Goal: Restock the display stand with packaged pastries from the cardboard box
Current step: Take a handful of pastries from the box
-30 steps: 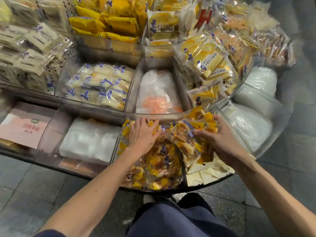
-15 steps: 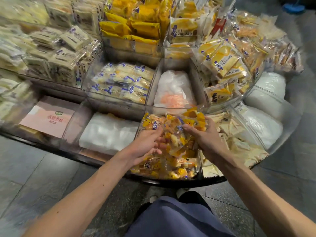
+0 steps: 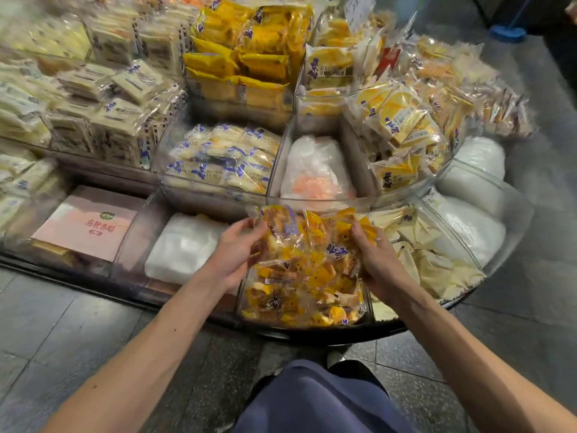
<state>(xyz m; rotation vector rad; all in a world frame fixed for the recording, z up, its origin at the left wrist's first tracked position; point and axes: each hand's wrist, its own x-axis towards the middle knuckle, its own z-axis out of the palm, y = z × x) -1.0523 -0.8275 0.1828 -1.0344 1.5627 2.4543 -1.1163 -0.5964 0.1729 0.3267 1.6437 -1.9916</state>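
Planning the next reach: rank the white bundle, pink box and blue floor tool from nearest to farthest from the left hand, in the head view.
1. white bundle, just left of the left hand.
2. pink box, farther left.
3. blue floor tool, far back right.

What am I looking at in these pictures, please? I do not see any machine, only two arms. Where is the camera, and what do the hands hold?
There is no machine here: a person works with two bare hands. The camera sits on the person's head and looks forward and down, so you see the arms from above. In front is a curved display stand with clear compartments. The left hand and the right hand grip a bunch of yellow pastry packets from either side, over the near compartment, which already holds the same kind. To its left lie white plastic bags and a pink box.
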